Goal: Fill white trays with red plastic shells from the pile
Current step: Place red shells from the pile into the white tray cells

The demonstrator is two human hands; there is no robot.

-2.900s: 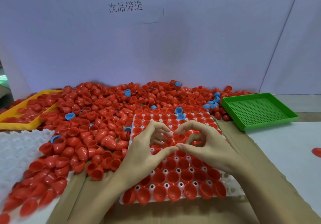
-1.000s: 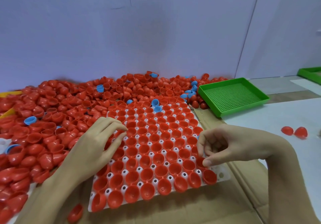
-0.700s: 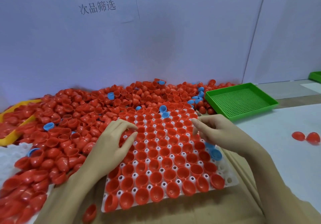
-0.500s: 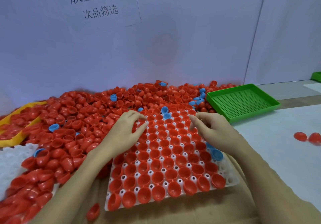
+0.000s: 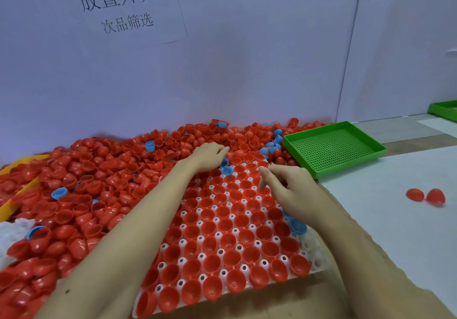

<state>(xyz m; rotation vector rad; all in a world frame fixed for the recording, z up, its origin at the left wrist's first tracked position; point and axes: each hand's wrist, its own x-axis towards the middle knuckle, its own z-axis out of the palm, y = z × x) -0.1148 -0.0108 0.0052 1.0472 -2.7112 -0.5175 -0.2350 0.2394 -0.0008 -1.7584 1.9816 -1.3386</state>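
White tray [image 5: 317,260] near full; left hand [image 5: 209,156], fingers curled, grip unclear, reaches its far edge; right hand [image 5: 288,190] loosely curled, empty; likely next: clear blue shells [image 5: 226,170].

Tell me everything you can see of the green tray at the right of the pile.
The green tray is a shallow rectangular tray of what looks like moulded plastic, with a low raised rim and a floor perforated by a fine grid of holes. It lies flat and holds nothing, turned at an angle to the table edge, straddling a brown strip and the white surface. Red shells from the pile crowd against its left rim, with a few blue shells beside them. Neither hand touches it.
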